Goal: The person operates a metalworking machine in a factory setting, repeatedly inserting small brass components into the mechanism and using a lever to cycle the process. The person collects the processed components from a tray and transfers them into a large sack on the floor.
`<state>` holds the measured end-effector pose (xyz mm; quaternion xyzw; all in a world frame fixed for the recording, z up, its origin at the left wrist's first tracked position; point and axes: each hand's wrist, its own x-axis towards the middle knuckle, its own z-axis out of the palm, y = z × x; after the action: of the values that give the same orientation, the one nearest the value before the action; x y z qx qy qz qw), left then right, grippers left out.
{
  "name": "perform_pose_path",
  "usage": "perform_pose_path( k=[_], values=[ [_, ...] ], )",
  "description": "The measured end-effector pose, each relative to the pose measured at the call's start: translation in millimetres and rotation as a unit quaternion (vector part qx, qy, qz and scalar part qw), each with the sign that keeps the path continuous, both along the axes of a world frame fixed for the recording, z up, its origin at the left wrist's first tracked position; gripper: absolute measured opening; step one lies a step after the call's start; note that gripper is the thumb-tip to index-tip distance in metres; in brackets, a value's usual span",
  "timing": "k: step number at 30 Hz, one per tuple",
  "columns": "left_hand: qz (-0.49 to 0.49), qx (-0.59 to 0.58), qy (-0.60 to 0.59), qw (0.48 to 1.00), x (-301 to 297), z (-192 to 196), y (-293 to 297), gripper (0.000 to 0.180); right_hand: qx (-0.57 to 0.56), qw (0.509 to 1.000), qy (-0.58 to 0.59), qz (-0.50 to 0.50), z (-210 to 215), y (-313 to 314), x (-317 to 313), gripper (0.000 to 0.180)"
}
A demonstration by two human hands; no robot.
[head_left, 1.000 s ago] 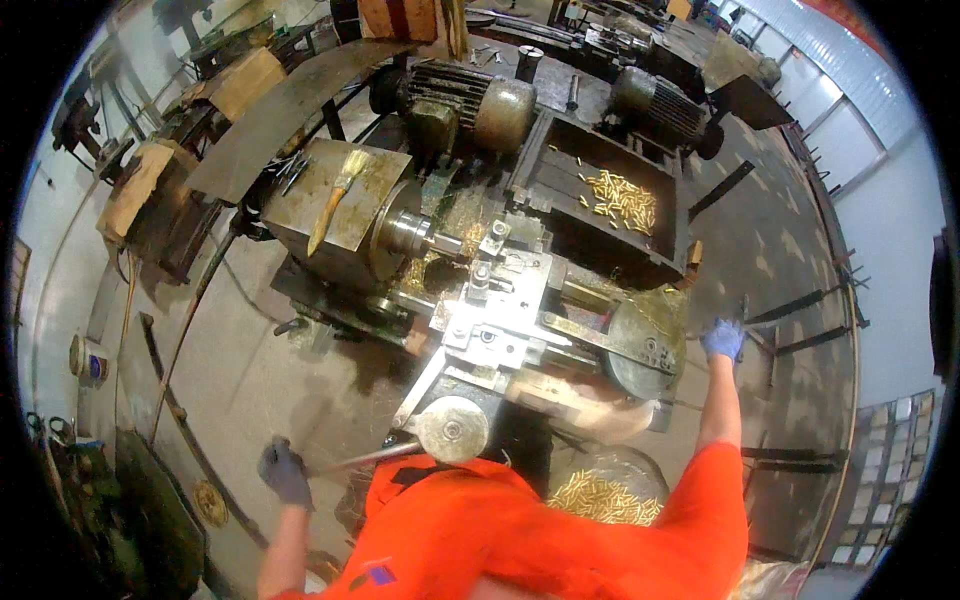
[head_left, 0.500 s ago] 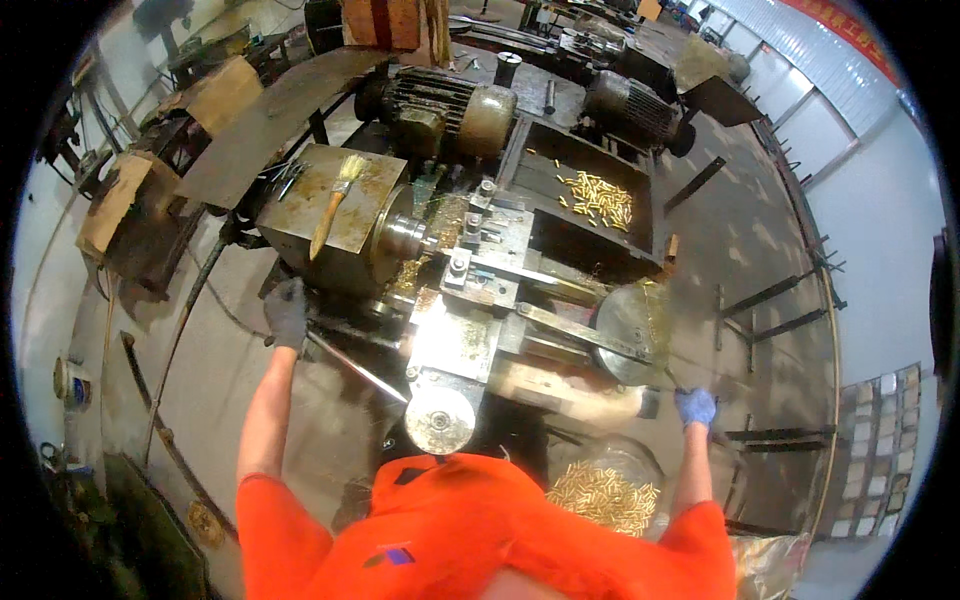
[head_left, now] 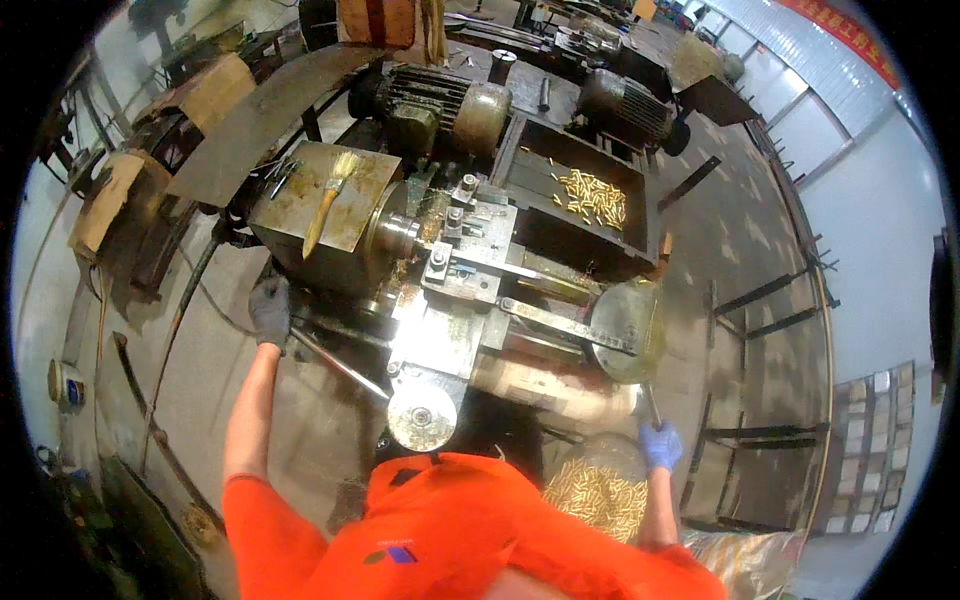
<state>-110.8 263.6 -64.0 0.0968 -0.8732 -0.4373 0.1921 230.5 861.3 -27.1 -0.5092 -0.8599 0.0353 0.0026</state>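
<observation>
Left hand (head_left: 270, 312), dark glove, closed around a long lever (head_left: 335, 362) at the front-left edge of the lathe (head_left: 440, 330), just below the headstock (head_left: 320, 215). Right hand (head_left: 660, 446), blue glove, gripping the thin handle (head_left: 650, 405) under the round handwheel (head_left: 628, 330) at the lathe's right end. A bin of brass pieces (head_left: 598, 495) sits just beside the right hand; more brass pieces lie in the dark tray (head_left: 585, 195) at the lathe's back edge. A brush (head_left: 330, 200) rests on top of the headstock, loose. Risks: the orange sleeve (head_left: 270, 520) hangs near the chuck (head_left: 395, 235) and could catch; vibration could slide the brush off; the lever is thin, so the gloved grip may slip. Chuck motion cannot be told.
</observation>
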Motion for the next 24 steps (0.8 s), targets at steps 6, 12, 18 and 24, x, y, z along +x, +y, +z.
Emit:
perform_pose_path(
  k=[6,12,18,24],
  values=[
    [-0.007,-0.008,-0.003,1.0,-6.7,-32.8,-27.6,0.027,0.075,0.992,0.02,0.099,-8.5,53.1,-16.0,0.036],
    [-0.027,-0.055,-0.058,0.996,-10.8,-13.2,-0.9,0.031,0.125,0.964,-0.144,0.183,-10.5,176.1,-90.5,0.038],
    [-0.032,-0.057,-0.068,0.996,5.6,-10.6,15.1,0.038,-0.085,0.952,-0.124,0.266,73.0,164.5,-185.2,0.042],
    [-0.042,0.012,-0.062,0.997,0.8,-35.0,-8.1,0.033,-0.332,0.884,0.094,0.314,64.4,57.3,-218.0,0.038]
  ],
)
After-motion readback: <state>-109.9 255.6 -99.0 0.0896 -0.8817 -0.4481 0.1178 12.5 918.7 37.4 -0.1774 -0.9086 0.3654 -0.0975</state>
